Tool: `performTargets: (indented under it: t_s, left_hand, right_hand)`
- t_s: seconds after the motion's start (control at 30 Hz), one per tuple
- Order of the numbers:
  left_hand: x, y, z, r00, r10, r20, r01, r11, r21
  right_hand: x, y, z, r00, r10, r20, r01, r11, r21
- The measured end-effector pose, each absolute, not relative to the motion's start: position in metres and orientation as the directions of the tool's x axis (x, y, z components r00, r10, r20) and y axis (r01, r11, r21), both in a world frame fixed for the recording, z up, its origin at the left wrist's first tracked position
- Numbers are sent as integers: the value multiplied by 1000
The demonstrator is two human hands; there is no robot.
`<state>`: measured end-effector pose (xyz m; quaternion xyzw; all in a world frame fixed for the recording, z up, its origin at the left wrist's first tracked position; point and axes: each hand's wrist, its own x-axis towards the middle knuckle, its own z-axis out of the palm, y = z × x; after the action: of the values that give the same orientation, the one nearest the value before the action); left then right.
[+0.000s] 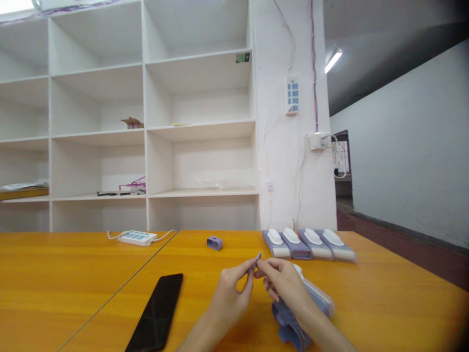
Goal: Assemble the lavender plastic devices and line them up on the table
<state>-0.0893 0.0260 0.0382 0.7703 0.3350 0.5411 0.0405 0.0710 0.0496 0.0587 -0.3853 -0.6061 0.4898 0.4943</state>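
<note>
Above the table, my left hand (234, 293) and my right hand (284, 281) meet with fingertips pinched on one small purple plastic piece (258, 257). Its exact kind is too small to make out. Under and behind my right forearm lies a purple and white plastic device (324, 298), partly hidden by that arm; an open purple housing end (289, 325) faces the near edge. Farther off, a small hollow purple part (214, 243) rests on the table by itself.
Several purple and white devices (309, 244) stand side by side at the back right. A black tablet-like slab (157, 313) lies left of my hands. Behind it sits a white power strip (137, 238) with a cable. White shelving (146, 146) rises beyond the orange table (198, 278).
</note>
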Motion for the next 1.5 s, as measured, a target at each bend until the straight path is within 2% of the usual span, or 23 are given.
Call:
performTargets:
  t_s: [0.2, 0.27, 0.33, 0.43, 0.5, 0.57, 0.67, 0.77, 0.9, 1.23, 1.5]
  left_hand:
    - [-87, 25, 40, 153, 580, 800, 446, -763, 468]
    - [-84, 23, 43, 100, 614, 783, 417, -740, 528]
    - [-81, 22, 46, 36, 650, 759, 355, -718, 598]
    - [-78, 22, 50, -35, 709, 704, 186, -688, 702]
    - [-78, 24, 53, -62, 754, 653, 67, -650, 757]
    - [-78, 25, 53, -71, 791, 608, -22, -610, 792]
    - [-77, 27, 52, -56, 824, 564, -89, -567, 819]
    - [-75, 28, 48, -40, 847, 530, -99, -531, 842]
    - [-75, 29, 46, -1, 853, 523, -113, -519, 847]
    - [-77, 28, 39, 25, 840, 543, -96, -538, 837]
    - [-77, 28, 37, 47, 824, 564, -79, -560, 825]
  right_hand:
    - [69, 49, 59, -216, 951, 220, -2, 225, -974]
    - [67, 45, 61, -186, 953, 240, 83, 259, -962]
    - [65, 40, 64, -135, 929, 346, 221, 368, -903]
    - [65, 30, 68, -85, 801, 593, 426, 567, -705]
    - [67, 25, 68, -139, 703, 697, 513, 653, -557]
    - [71, 23, 68, -259, 636, 727, 591, 699, -402]
    - [77, 25, 67, -419, 594, 687, 685, 704, -191]
    - [80, 30, 64, -481, 563, 672, 705, 704, -86]
    - [79, 34, 60, -456, 555, 695, 692, 713, -116]
    - [72, 30, 65, -322, 662, 677, 600, 696, -395]
    - [69, 28, 70, -285, 693, 662, 567, 679, -467]
